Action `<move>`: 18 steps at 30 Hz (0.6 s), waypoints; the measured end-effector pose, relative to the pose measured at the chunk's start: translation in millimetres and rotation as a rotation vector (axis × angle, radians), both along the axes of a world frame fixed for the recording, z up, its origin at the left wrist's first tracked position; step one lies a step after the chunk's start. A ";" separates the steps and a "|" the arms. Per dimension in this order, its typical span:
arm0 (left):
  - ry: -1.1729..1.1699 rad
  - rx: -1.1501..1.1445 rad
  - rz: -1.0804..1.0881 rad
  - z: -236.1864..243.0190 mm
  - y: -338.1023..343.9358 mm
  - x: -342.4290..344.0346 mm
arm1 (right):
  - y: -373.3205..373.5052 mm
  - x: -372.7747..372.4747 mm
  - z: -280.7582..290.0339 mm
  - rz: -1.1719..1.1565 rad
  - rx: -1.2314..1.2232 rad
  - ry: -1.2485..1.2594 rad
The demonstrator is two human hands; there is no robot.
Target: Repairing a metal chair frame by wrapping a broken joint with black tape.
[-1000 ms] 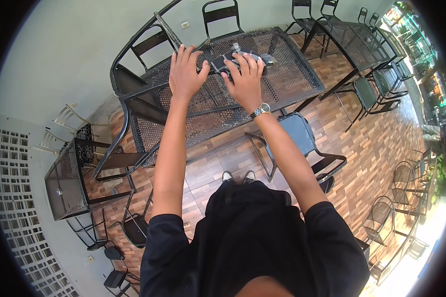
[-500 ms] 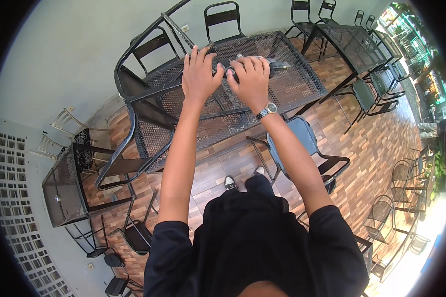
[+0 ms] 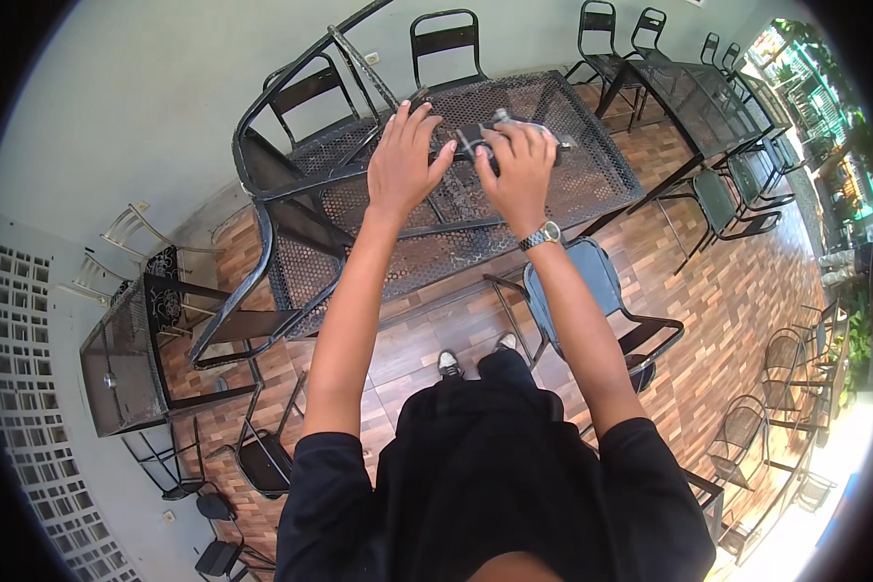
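Note:
My right hand, a watch at its wrist, curls over a dark tool with silver parts above the black mesh table. The fingers cover most of it, and its kind does not show. To its left, my left hand hovers over the mesh with fingers apart and nothing visible in it. A worn metal bar of the black metal chair frame runs down toward its fingertips. That frame lies tilted across the table's left end.
A blue-seated chair stands by the table's near side, close to my right forearm. Black chairs line the far wall. Another mesh table is at the far right. A small dark table stands at the left wall.
My hands have moved apart. The right one has shifted to the right with the dark tool, while the left has come off it and spread its fingers.

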State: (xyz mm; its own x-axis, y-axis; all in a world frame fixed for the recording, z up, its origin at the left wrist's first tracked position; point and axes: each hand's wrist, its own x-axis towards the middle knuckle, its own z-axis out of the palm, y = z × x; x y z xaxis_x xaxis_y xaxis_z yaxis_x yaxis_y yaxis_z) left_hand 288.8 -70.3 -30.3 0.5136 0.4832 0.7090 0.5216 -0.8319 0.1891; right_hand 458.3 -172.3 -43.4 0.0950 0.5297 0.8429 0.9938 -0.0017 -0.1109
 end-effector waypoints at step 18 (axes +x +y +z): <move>0.045 0.074 -0.138 1.9 3.7 -5.4 | -20.0 37.3 4.9 0.038 -0.165 -0.147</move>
State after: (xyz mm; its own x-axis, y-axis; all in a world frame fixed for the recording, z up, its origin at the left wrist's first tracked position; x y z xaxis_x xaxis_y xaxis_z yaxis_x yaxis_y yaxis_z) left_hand 283.4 -66.6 -28.4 0.6034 0.3531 0.7150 0.4083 -0.9070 0.1033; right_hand 495.6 -192.3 -38.5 -0.0451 0.6626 0.7476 0.9990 0.0296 0.0340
